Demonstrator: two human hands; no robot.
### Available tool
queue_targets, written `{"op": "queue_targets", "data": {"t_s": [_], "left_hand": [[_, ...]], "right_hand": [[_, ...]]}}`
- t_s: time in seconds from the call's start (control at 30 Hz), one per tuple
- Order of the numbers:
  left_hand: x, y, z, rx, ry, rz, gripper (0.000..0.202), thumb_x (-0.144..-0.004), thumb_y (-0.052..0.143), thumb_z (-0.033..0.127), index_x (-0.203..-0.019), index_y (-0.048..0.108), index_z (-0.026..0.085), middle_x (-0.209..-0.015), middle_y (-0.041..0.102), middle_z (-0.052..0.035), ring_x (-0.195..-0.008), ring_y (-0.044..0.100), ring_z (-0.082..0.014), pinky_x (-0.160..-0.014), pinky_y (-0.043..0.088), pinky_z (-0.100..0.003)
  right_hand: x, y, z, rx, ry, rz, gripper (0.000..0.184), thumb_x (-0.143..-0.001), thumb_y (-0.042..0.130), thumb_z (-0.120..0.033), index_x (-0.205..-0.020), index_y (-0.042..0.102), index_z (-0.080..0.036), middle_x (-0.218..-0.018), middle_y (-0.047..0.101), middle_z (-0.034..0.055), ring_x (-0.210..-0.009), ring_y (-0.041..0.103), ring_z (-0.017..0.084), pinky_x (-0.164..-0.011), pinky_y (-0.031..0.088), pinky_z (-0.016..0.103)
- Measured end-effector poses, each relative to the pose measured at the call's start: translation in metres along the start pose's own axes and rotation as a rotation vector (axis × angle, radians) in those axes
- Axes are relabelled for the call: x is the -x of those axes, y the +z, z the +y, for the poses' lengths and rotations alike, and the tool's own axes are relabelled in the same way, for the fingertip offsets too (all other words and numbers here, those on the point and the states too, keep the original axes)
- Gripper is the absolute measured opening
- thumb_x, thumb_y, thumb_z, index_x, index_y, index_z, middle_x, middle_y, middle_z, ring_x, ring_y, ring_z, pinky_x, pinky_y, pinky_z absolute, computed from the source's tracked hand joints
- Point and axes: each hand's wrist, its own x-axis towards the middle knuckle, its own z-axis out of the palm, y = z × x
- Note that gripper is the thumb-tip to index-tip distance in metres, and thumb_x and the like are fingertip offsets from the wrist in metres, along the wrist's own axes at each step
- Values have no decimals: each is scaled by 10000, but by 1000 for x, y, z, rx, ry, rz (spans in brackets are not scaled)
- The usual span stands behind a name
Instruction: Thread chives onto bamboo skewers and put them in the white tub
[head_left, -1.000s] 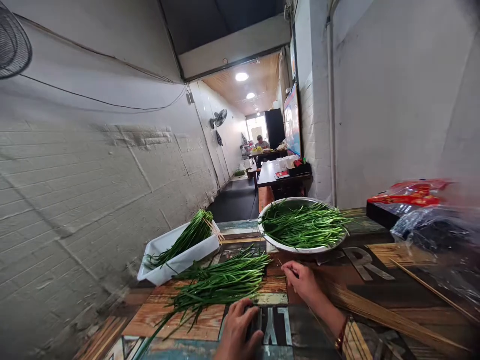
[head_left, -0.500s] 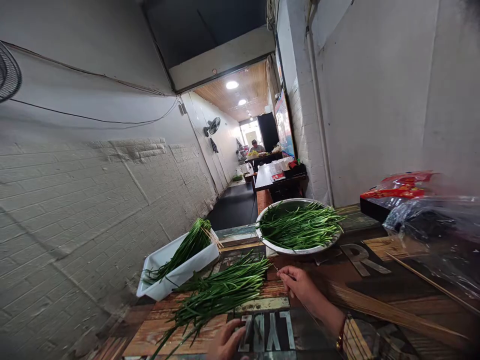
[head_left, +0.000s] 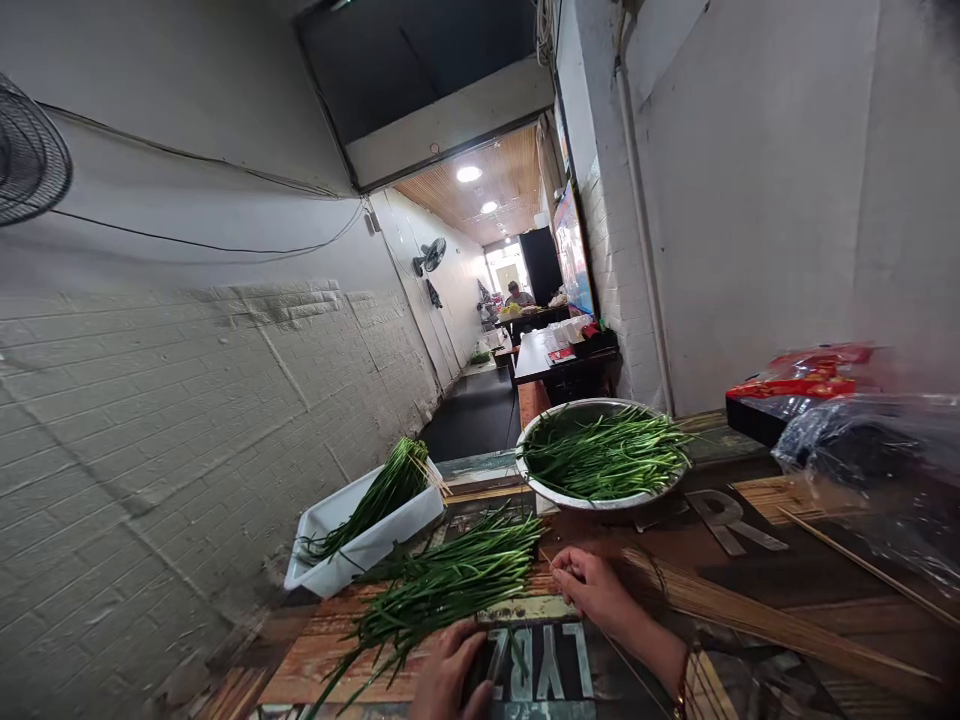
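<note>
My right hand (head_left: 589,585) is closed in a pinch on a thin bamboo skewer (head_left: 630,665), whose tip points up-left toward the cut ends of the loose garlic chives (head_left: 457,570). Those chives lie spread across the patterned table. Just below them, my left hand (head_left: 450,670) rests low over the tabletop, thumb and fingers apart, with nothing visible in it. A short bit of green leaf (head_left: 517,650) lies beside it on the lettering. To the right of my right hand is a fanned bundle of bamboo skewers (head_left: 742,605).
A white plastic tub (head_left: 311,565) at left holds chives with skewers through their ends. Behind the loose chives stands a metal bowl (head_left: 585,500) heaped with more. Clear plastic bags (head_left: 870,440) and a red packet (head_left: 806,375) sit at right. Someone (head_left: 517,295) is far back.
The view has shifted slightly. My left hand has moved up a little, nearer the chives' leafy ends. My right hand keeps its pinch on the skewer.
</note>
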Motion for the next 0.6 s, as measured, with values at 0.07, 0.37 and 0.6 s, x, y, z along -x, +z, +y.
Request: {"op": "queue_targets", "data": {"t_s": [0.07, 0.37, 0.6], "left_hand": [[-14, -4, 7, 4, -58, -40, 485, -750, 618, 292, -1229, 632, 222, -1353, 566, -118, -1262, 516, -293, -1066, 434, -429], [-50, -39, 11, -39, -127, 48, 582, -745, 549, 239, -1325, 530, 192, -1301, 582, -131, -1219, 540, -275, -1059, 416, -447], [-88, -47, -10, -305, -236, -158, 919, -599, 619, 213, -1467, 323, 159, -1576, 206, -117, -1454, 180, -290, -1172, 194, -442]], "right_hand": [[-1, 0, 3, 16, 4, 3, 350, -742, 589, -530, -768, 527, -186, -545, 470, -53, -468, 443, 97, -391, 318, 188], [-4, -1, 6, -5, -4, 39, 337, -731, 599, -513, -751, 540, -182, -516, 471, -58, -440, 409, 80, -369, 288, 170], [-6, -2, 7, 6, 1, 21, 336, -723, 594, -518, -724, 532, -187, -553, 474, -48, -460, 426, 85, -385, 307, 183]]}}
